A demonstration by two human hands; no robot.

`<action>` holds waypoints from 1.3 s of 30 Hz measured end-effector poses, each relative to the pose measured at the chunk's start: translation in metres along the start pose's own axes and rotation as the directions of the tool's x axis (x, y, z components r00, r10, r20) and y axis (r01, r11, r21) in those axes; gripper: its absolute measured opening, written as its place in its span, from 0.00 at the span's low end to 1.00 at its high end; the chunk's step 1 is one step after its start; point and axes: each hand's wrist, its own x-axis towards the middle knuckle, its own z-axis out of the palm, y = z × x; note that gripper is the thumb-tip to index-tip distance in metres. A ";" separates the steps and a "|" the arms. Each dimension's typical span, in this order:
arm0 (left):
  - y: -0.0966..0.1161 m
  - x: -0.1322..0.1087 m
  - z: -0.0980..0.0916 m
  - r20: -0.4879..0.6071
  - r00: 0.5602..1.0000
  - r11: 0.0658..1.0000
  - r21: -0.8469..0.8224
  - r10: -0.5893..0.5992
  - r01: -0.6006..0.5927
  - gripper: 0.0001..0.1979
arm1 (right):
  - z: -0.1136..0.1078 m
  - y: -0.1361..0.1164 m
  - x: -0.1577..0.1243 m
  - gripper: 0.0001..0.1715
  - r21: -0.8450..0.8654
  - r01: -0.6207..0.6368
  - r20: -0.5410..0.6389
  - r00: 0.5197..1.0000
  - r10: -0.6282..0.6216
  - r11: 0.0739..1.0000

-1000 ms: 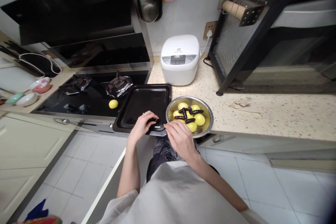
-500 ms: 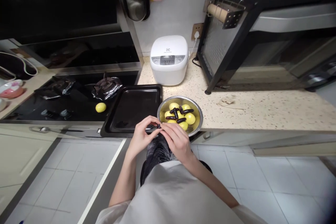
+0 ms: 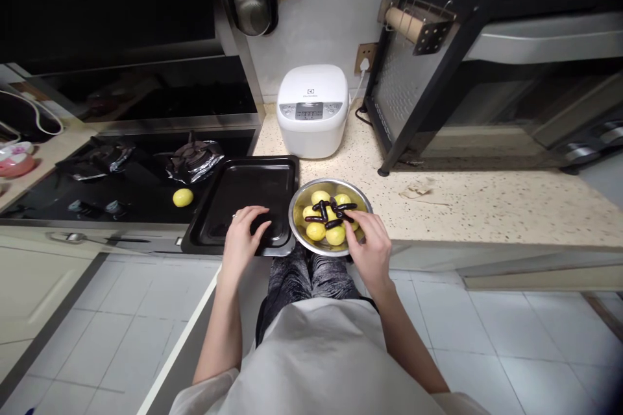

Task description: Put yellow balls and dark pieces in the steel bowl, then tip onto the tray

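Observation:
A steel bowl [image 3: 295, 227] at the counter's front edge holds several yellow lemons [image 3: 316, 231]. Several glossy, dark finger-shaped grapes [image 3: 334, 224] lie on top of them. My right hand [image 3: 370, 246] reaches over the bowl's right rim, its thumb and index finger pinched at one dark grape. That grape is partly covered by the fingertips. Over the front part of the black baking tray [image 3: 233, 188], my left hand [image 3: 244, 237] hovers with thumb and fingers apart and nothing between them.
One lemon [image 3: 183, 197] rests on the black gas stove [image 3: 141, 191], left of the tray. Behind the bowl stands a white rice cooker [image 3: 312, 113]. A black rack [image 3: 413, 91] with an oven stands at the right. Dry scraps [image 3: 417, 189] lie on the counter.
My hands, together before the bowl around a small dark piece, have parted. The right has moved right and into the bowl; the left has moved left over the tray and opened.

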 end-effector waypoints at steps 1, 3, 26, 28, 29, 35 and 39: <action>-0.007 0.000 0.001 0.023 1.000 0.999 0.044 -0.013 0.012 0.09 | -0.001 0.003 0.001 0.11 -0.006 -0.009 0.001 1.000 0.009 1.000; -0.018 -0.001 0.005 0.074 0.997 0.995 0.096 -0.032 0.025 0.09 | 0.000 0.005 0.001 0.11 -0.008 -0.035 -0.003 0.999 0.035 0.999; 0.027 0.000 0.020 -0.005 0.999 0.959 -0.281 -0.041 0.039 0.10 | 0.007 0.003 0.010 0.09 0.061 -0.208 0.065 0.977 0.204 0.976; 0.038 -0.001 0.023 0.001 0.999 0.933 -0.358 -0.040 0.038 0.09 | 0.004 0.002 0.010 0.09 0.059 -0.186 0.044 0.982 0.184 0.981; 0.044 -0.001 0.025 0.005 0.999 0.914 -0.403 -0.044 0.042 0.09 | 0.003 0.001 0.010 0.10 0.060 -0.167 0.032 0.986 0.166 0.984; 0.079 0.005 0.039 0.032 0.998 0.786 -0.615 -0.057 0.065 0.09 | -0.002 -0.012 0.007 0.11 0.095 0.045 0.046 0.998 -0.050 0.994; 0.094 0.009 0.049 0.057 0.998 0.710 -0.702 -0.018 0.053 0.10 | -0.003 -0.019 0.006 0.19 0.100 0.152 0.139 0.977 -0.165 0.983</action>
